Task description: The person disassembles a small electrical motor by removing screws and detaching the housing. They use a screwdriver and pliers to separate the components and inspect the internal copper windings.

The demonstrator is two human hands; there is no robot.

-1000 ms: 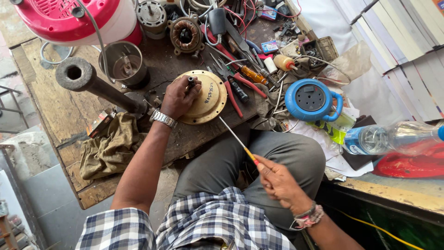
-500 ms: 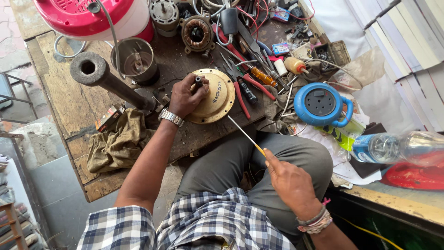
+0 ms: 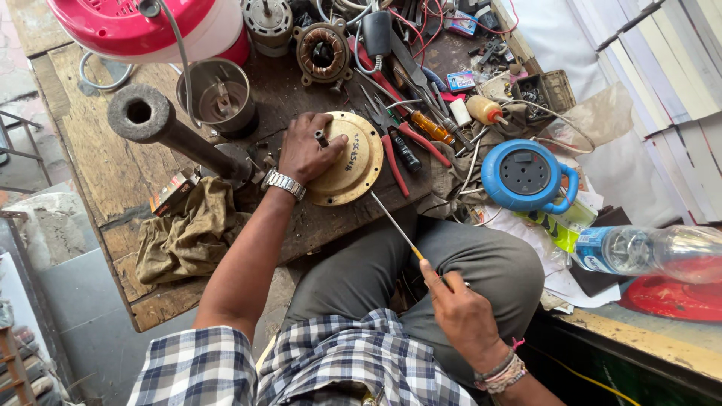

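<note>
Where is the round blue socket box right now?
In the head view, the round blue socket box sits to the person's right, past the bench's right edge on papers, just beyond the red-handled pliers and above the clear plastic bottle.

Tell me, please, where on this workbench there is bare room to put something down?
Bare wood shows on the workbench left of the grey pipe, and along the near edge between the olive rag and the brass disc under the left hand. Right of the disc, pliers, screwdrivers and wires crowd the surface.
</note>
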